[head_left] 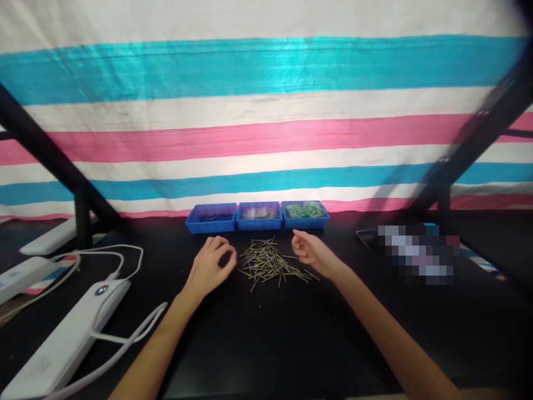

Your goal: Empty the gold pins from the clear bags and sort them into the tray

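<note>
A loose pile of thin metal pins (pixel 268 262) lies on the black table (pixel 266 339) between my hands. My left hand (pixel 210 265) rests just left of the pile, fingers curled inward with the tips close together; whether it holds a pin is too small to see. My right hand (pixel 312 253) hovers at the pile's right edge, fingers bent toward a pinch near the pins. Behind the pile stand three blue trays: the left tray (pixel 211 219) with dark parts, the middle tray (pixel 260 216) with pale parts, the right tray (pixel 305 214) with green parts.
White power strips (pixel 66 339) with white cables (pixel 120 261) lie at the left. A dark phone (pixel 368 239) lies at the right beside a blurred patch. Black frame struts (pixel 45 155) slant up on both sides. A striped cloth (pixel 266 111) hangs behind.
</note>
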The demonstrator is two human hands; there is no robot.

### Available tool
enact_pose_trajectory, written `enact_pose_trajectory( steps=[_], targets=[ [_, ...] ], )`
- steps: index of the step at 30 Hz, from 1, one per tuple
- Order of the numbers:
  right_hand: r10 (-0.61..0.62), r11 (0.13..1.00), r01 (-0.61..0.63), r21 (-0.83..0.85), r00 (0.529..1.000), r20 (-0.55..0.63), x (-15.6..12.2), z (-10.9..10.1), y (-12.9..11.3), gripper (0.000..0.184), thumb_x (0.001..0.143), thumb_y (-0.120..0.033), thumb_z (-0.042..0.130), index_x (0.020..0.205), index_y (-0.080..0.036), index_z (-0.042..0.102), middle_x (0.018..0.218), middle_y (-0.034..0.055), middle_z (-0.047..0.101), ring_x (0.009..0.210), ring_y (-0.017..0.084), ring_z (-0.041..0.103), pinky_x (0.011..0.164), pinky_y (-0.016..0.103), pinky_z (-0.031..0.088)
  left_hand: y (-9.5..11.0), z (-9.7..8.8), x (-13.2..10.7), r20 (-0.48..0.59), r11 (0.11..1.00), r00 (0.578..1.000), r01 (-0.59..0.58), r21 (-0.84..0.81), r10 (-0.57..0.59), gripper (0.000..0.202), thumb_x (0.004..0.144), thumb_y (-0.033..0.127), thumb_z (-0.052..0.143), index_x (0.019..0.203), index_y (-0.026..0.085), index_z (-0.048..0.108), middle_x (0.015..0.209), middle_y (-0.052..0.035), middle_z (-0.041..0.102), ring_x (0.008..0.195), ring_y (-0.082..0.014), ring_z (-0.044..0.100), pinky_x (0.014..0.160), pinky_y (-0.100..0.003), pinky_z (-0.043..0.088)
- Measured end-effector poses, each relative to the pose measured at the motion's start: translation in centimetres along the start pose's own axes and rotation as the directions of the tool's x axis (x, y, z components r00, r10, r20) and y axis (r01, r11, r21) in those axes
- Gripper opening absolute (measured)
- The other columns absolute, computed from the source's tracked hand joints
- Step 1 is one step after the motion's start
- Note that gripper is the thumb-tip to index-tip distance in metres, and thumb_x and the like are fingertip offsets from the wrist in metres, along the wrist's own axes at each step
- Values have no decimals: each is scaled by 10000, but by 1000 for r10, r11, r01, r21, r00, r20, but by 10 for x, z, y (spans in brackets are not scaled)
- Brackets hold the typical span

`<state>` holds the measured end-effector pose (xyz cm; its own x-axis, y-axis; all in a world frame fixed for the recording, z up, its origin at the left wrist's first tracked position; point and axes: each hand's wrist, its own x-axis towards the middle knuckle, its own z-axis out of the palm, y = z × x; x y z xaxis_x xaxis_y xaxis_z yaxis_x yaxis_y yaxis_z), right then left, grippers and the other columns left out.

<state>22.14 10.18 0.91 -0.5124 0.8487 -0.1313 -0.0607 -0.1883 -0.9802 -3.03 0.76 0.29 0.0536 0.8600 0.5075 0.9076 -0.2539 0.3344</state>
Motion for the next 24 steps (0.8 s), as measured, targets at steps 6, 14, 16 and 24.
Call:
enact_pose_trajectory(
  steps=[6, 14, 16, 24],
  targets=[
    [-355, 524, 38, -851, 918, -177, -4, -15, 18, 159, 735, -312, 561, 785, -233, 689, 826, 16, 656, 721, 145, 578, 584, 231, 385, -7, 1, -1, 13, 999, 1000, 13, 48, -14, 151, 830, 237, 455, 797, 203, 599, 852, -43, 547, 843, -192, 491, 772, -322, 416],
    [-151, 411, -85, -907, 975, -160, -21, -42, -4, 172, 624, -396, 644, 725, -263, 690, 703, -26, 701, 689, 171, 633, 531, 230, 352, 34, 8, -11, 141, 991, 985, -86, -100, 100, 164, 820, 166, 435, 899, 207, 572, 881, -49, 558, 835, -175, 515, 768, -314, 427],
    [-84, 423, -83, -902, 988, -131, -26, -50, -7, 134, 608, -350, 649, 707, -267, 684, 653, -40, 697, 644, 161, 634, 510, 223, 335, 47, 10, -16, 176, 981, 972, -134, -139, 158, 176, 804, 145, 440, 908, 208, 567, 883, -46, 569, 846, -171, 522, 811, -323, 418],
    [-19, 481, 23, -877, 1000, 15, -24, -40, 14, 212, 560, -156, 562, 719, -246, 671, 663, -49, 704, 614, 132, 631, 521, 192, 347, 60, 23, -26, 232, 971, 950, -175, -163, 210, 168, 748, 119, 495, 866, 215, 568, 883, -28, 593, 846, -163, 532, 801, -294, 422]
  ],
)
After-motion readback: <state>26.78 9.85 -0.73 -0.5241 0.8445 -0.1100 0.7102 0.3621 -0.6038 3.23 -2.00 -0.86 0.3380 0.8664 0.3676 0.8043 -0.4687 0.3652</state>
